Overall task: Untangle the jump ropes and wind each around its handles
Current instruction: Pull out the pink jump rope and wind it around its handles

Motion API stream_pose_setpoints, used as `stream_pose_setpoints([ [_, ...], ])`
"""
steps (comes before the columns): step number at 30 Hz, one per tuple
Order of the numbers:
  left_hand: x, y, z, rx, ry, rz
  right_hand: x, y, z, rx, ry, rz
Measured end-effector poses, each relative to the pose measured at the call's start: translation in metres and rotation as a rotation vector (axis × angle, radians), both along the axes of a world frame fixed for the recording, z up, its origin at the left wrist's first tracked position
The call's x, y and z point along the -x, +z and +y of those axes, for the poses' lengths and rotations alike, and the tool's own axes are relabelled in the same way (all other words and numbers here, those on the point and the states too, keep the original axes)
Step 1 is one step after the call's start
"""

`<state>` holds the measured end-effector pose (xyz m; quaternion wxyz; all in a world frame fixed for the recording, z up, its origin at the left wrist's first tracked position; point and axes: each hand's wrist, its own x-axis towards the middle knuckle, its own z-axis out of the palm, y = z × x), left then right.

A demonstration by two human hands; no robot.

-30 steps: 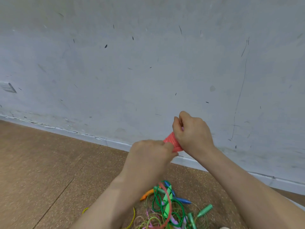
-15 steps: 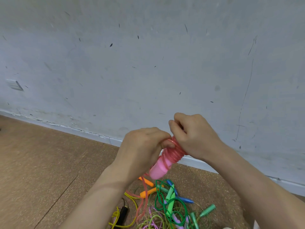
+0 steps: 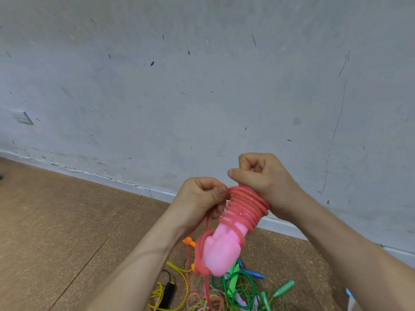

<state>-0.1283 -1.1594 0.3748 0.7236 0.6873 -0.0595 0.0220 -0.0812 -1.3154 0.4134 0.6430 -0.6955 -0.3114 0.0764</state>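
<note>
Pink handles (image 3: pixel 221 248) are up in the air at chest height, mid-frame, tilted w/ the fat ends pointing down toward the near side. Looks like two handles held together, tho I can't tell for sure. The pink rope (image 3: pixel 246 206) is coiled round the upper part in a neat stack of turns, plus a couple of looser loops lower down near the butt ends.

Right hand (image 3: pixel 267 182) is fisted round the top of the bundle, fingers curled shut on the handles just above the coils. Left hand (image 3: pixel 202 196) sits right beside it on the left, thumb + fingers pinched on the free strand where it meets the coil stack. From there the strand drops straight down to the floor.

So imo this is the winding step for the pink one, pretty far along but w/ slack left to take up. Next move prob needs the left hand to carry the strand round again, keeping tension so the loose lower loops don't slide off.

Below, on the brown floor (image 3: pixel 67 232) at the near edge, is the rest of the tangle (image 3: pixel 226 292): green, yellow, orange, blue bits, not sorted yet. Scuffed grey wall (image 3: pixel 202 86) behind everything.
</note>
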Motion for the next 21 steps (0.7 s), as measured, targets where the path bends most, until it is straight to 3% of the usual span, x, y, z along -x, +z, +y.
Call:
stream_pose_setpoints([
  [5, 0.003, -0.02, -0.021, 0.059, 0.152, 0.119, -0.006, -0.01, 0.003, -0.205, -0.178, 0.244],
  [7, 0.007, -0.031, -0.033, -0.224, 0.255, 0.229, -0.013, -0.017, 0.008, -0.266, -0.351, 0.297],
  [8, 0.011, -0.033, -0.041, -0.349, 0.272, 0.158, -0.018, -0.02, 0.009, -0.279, -0.456, 0.278],
  [11, 0.023, -0.032, -0.062, -0.673, 0.198, -0.14, -0.029, -0.023, 0.002, -0.177, -0.697, 0.073],
  [14, 0.027, -0.014, -0.054, -1.307, 0.293, -0.329, -0.031, -0.027, -0.006, 0.12, -0.727, -0.288],
  [16, 0.029, -0.003, -0.045, -1.613, 0.3, -0.308, -0.028, -0.028, -0.004, 0.206, -0.711, -0.427],
  [21, 0.029, 0.002, -0.042, -1.734, 0.292, -0.45, -0.027, -0.03, -0.002, 0.358, -0.7, -0.531],
])
